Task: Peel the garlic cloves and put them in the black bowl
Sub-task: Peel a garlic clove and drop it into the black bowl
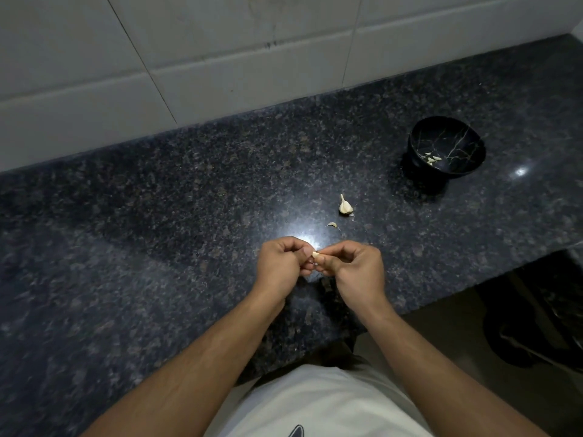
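Over the near edge of a dark speckled granite counter, a person's left hand and right hand meet fingertip to fingertip, both pinching one pale garlic clove held just above the stone, apparently mid-peel; whether any skin still clings to it is too small to tell. Toward the counter's far right stands the black bowl, veined with thin gold lines, with a few peeled cloves lying at its bottom, so part of the job looks done. Between the hands and the bowl, near the middle of the counter, rests a remaining piece of the garlic bulb, with a curl of papery skin just beside it. More cloves appear left to split off, strip and drop in the bowl
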